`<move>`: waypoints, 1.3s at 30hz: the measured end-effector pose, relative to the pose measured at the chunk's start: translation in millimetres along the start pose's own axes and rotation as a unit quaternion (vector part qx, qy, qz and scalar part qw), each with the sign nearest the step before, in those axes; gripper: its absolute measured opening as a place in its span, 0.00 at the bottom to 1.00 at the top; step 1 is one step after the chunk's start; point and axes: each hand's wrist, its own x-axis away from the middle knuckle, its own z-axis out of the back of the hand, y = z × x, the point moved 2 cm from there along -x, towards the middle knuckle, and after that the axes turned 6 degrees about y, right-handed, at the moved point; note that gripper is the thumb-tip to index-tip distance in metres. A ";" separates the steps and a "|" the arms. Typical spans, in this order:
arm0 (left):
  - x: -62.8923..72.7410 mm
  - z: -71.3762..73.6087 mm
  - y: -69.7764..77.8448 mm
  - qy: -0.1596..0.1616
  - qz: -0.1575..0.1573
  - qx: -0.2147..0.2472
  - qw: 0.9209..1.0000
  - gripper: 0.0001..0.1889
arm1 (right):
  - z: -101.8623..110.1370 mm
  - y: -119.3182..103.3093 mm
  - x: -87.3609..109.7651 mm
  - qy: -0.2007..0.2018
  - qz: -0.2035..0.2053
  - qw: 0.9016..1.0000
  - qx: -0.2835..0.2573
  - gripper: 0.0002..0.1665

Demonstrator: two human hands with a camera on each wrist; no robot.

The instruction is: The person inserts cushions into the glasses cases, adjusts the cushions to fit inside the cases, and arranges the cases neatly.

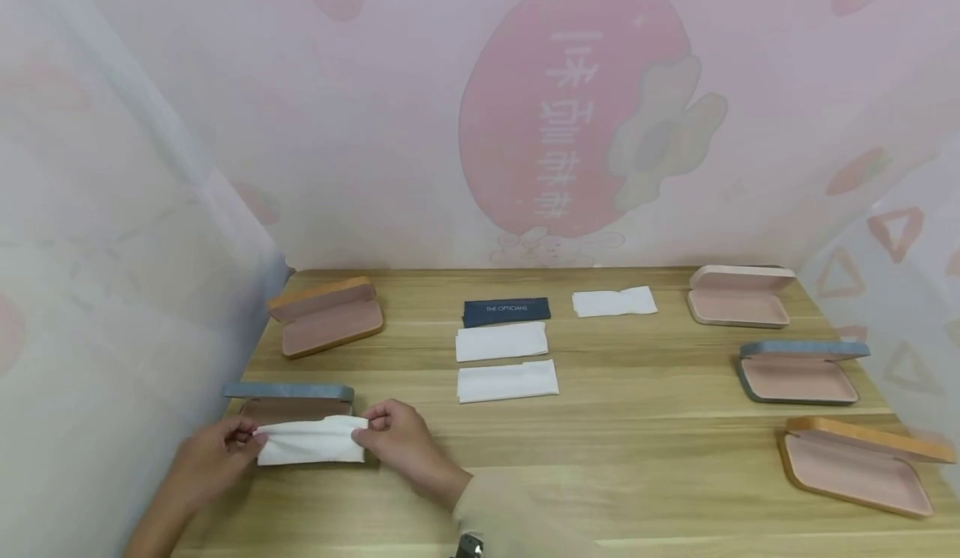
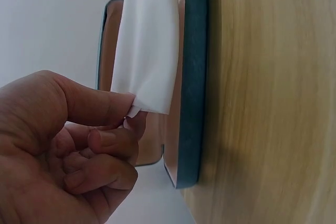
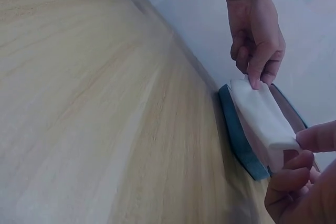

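A folded white cleaning cloth (image 1: 311,443) is stretched between my two hands over an open blue glasses case (image 1: 288,391) at the table's left front. My left hand (image 1: 213,462) pinches one end between thumb and finger. The opposite end is pinched by my right hand (image 1: 408,445). In the left wrist view the cloth (image 2: 149,40) hangs in front of the pink lining, and the dark teal side of the case (image 2: 192,87) faces the table. From the right wrist, the cloth (image 3: 260,111) lies across the mouth of the case, hiding much of its inside.
Behind it stands an open orange glasses case (image 1: 333,329). Mid-table lie a dark blue cloth (image 1: 506,311) lettered "THE OPTICIANS" and white folded cloths (image 1: 507,381). Along the right are open white (image 1: 738,308), blue (image 1: 798,379) and orange (image 1: 855,473) cases. A wall (image 1: 97,233) rises at the left.
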 end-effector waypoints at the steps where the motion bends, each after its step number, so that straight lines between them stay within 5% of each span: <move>1: -1.2 1.2 -1.7 -0.002 0.004 -0.004 1.000 0.16 | -2.2 -0.1 -0.4 0.001 -0.001 1.000 -0.005 0.11; 15: -14.7 10.6 -15.0 -0.009 0.004 -0.027 1.000 0.17 | -21.6 -0.3 -6.4 0.049 -0.040 0.993 -0.103 0.11; 28: -27.1 14.9 -21.0 -0.006 0.001 -0.039 0.999 0.16 | -29.6 -1.7 -13.1 0.089 -0.036 0.990 -0.104 0.11; 39: -34.8 13.6 -30.7 -0.008 0.027 -0.052 0.998 0.15 | -39.1 4.4 -18.0 0.106 -0.029 0.991 -0.073 0.11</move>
